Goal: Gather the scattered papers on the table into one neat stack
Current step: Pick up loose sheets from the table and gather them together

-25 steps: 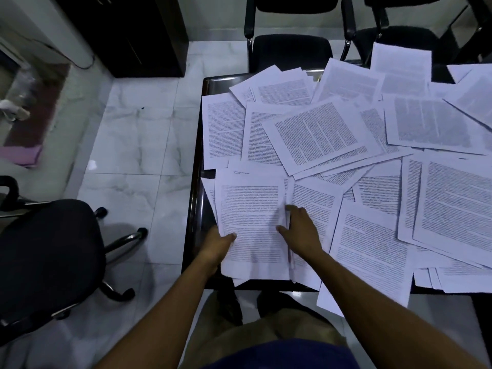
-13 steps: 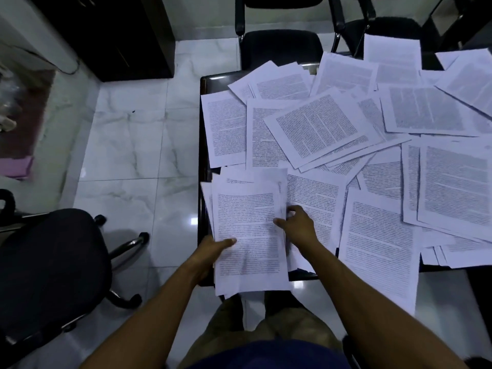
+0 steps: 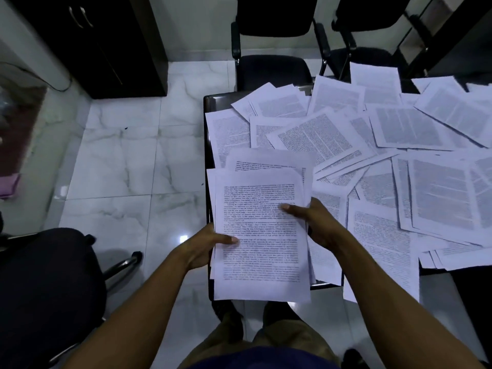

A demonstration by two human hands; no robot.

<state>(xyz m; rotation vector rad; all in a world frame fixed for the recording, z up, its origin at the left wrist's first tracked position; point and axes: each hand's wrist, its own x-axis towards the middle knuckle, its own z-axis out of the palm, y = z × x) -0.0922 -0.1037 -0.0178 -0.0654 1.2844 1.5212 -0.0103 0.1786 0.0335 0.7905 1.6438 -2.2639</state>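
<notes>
The person holds a small bundle of printed sheets (image 3: 259, 230) between both hands at the near left corner of the dark table (image 3: 209, 102). The left hand (image 3: 210, 246) grips the bundle's left edge, thumb lying across the top page and fingers hidden beneath. The right hand (image 3: 316, 222) clasps the right edge, thumb pressed onto the printed text and the other fingers curled behind the sheets. The sheets in the bundle are not squared: one page sticks out past the far edge and another shows along the left side. The bundle's near end overhangs the table edge, above the person's legs. To the right and beyond, the scattered papers (image 3: 399, 155) overlap at many angles across the tabletop. Compared with half a second ago, the right hand has moved from the loose sheets beside the pile onto the bundle's right edge, and the bundle sits higher and closer to the camera. Black chairs (image 3: 271, 67) stand at the far side.
</notes>
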